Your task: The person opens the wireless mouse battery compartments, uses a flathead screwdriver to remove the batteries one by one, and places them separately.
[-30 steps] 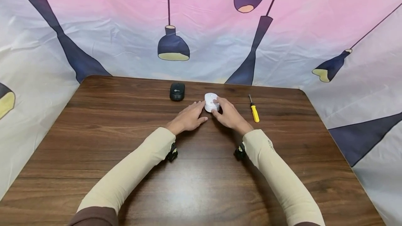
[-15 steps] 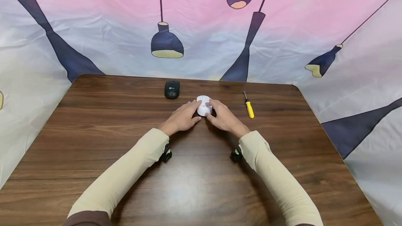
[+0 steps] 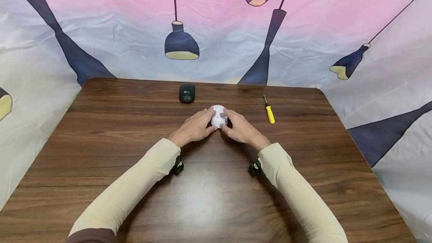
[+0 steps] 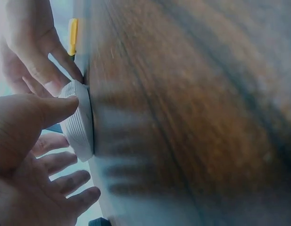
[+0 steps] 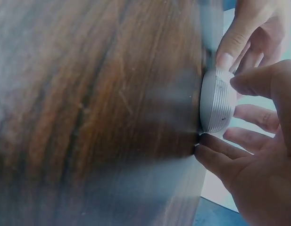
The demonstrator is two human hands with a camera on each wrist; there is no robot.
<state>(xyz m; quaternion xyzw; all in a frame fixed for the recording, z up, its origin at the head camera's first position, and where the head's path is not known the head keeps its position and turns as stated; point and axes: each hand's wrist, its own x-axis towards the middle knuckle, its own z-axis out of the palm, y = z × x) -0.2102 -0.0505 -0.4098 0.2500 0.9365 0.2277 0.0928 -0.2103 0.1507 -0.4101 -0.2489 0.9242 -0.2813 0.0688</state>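
A white computer mouse (image 3: 219,122) lies on the wooden table, straight ahead of the person. My left hand (image 3: 194,126) holds it from the left, with the thumb at its near end and the index finger along its side. From the other side my right hand (image 3: 241,126) grips it, thumb at the near end and a fingertip on top. Both wrist views show the ribbed near end of the mouse (image 4: 80,129) between the thumbs and fingers, its underside at the table surface. The remaining fingers of each hand spread loosely beside it.
A black computer mouse (image 3: 187,93) sits behind and to the left, near the table's back edge. To the right lies a screwdriver (image 3: 270,114) with a yellow handle. A printed cloth backdrop (image 3: 141,40) stands behind the wooden table (image 3: 216,205).
The white mouse has moved toward the person, away from the back edge. My left thumb has come in to its near end, and both hands now hold it. The head view has shifted slightly.
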